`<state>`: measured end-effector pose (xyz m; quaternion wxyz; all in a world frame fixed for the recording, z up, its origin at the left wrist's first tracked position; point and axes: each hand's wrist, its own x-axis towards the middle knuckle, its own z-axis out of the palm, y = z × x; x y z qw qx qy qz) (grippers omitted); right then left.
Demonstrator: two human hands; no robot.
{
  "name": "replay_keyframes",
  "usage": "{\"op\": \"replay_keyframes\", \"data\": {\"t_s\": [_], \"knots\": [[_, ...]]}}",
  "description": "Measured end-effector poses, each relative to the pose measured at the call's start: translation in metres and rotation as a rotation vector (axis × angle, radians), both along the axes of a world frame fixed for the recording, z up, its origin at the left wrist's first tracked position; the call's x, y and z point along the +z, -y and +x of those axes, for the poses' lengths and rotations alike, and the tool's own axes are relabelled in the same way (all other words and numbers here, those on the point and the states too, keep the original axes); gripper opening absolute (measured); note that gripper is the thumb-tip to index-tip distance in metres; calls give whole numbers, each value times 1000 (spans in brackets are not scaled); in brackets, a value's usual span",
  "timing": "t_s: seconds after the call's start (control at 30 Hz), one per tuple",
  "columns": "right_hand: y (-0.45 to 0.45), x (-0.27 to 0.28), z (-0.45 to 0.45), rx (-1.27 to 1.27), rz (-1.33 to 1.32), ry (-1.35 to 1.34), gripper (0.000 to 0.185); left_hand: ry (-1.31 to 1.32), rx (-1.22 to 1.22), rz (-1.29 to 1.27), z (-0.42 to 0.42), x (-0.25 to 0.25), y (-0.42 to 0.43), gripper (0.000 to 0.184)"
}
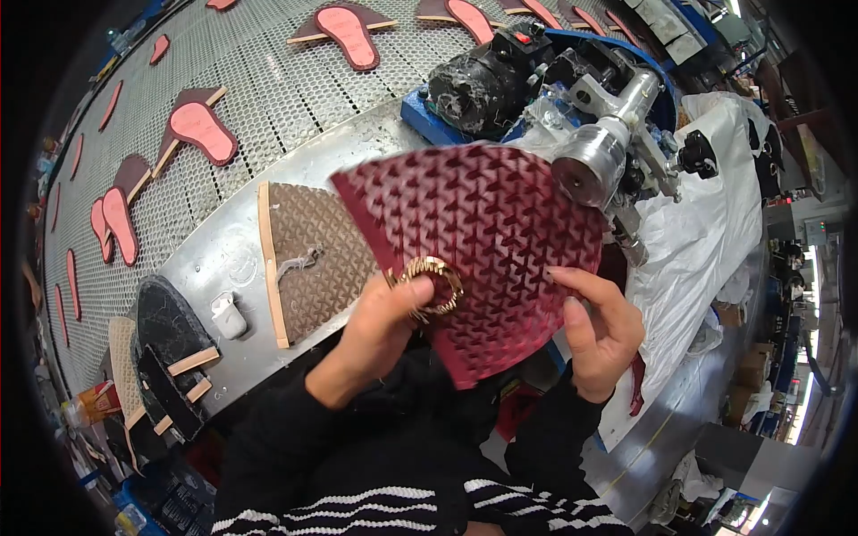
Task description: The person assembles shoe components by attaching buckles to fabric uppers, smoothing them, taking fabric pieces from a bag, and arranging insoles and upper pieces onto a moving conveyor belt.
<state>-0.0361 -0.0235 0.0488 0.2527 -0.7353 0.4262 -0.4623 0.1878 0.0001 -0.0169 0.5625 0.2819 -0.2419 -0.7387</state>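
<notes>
A burgundy woven shoe upper [500, 210] is held up in front of me, its broad face towards the camera. My left hand [371, 330] grips its lower left edge, with the thumb pressed on a gold ring-shaped ornament [453, 284] there. At the right edge, my right hand [603, 335] has its index finger and thumb against the upper; part of its grip is hidden. Behind the left hand, a brown woven upper [313, 241] with a tan edge strip lies on the metal table [214, 259], a loose scrap of thread on it.
A machine with a black motor [483, 89] and metal roller head [590, 165] stands just beyond the upper. Pink insoles [347, 36] sit on a perforated conveyor [268, 80]. A white earbud case [229, 315] and dark pieces [170, 322] lie left; white sheeting [693, 241] hangs right.
</notes>
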Motion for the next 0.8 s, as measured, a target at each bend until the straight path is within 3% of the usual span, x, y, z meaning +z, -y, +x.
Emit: {"op": "replay_keyframes", "data": {"t_s": [0.13, 0.2, 0.37, 0.5, 0.63, 0.73, 0.8], "knots": [[-15, -7, -16, -51, -6, 61, 26, -67, -155, -35, -22, -17, -23, 37], [-21, -9, -27, -74, -25, 77, 27, -329, -291, -11, -35, -12, -27, 36], [-32, -14, -41, -208, -114, 205, 45, -660, -330, -30, -57, -8, -23, 37], [-42, -31, -50, -232, 26, 334, 37, -812, -314, -33, -62, 2, -16, 39], [-55, -40, -40, -191, 199, 167, 21, -967, -273, 47, -64, -2, -16, 36], [-60, -49, -31, -67, 302, 76, 18, -991, -234, 134, -64, 3, -15, 55], [-63, -56, -16, -16, 310, -15, 14, -1148, -262, 158, -60, 6, -13, 55]]}}
